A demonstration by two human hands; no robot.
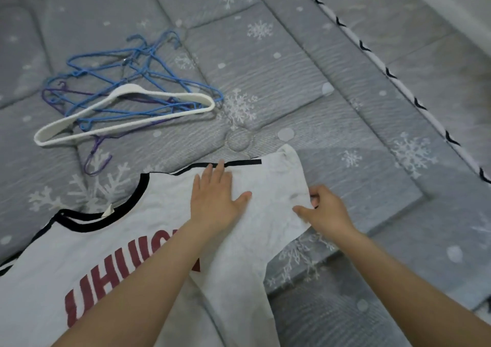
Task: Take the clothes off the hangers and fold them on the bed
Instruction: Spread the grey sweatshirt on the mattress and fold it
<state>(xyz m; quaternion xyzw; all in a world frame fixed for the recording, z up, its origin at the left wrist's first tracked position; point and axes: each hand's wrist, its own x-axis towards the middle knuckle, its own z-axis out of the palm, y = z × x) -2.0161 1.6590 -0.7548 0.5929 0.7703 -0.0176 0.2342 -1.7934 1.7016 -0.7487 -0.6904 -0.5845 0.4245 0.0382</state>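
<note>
Presently: white shirt flat on bed, hangers apart. Left hand open, pressing; right hand pinching sleeve. Fold inward, keeping cloth taut.

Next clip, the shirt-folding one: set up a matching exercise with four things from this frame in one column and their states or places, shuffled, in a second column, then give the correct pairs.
Column one:
1. left hand
2. right hand
3. white hanger
4. blue hangers

Column two:
A. lies on top of the tangled pile on the bed
B. pinches the edge of the shirt's sleeve
C. thin wire, heaped under a thicker hanger
D. presses flat on the white shirt, fingers straight

Pairs: 1-D, 2-B, 3-A, 4-C
</note>
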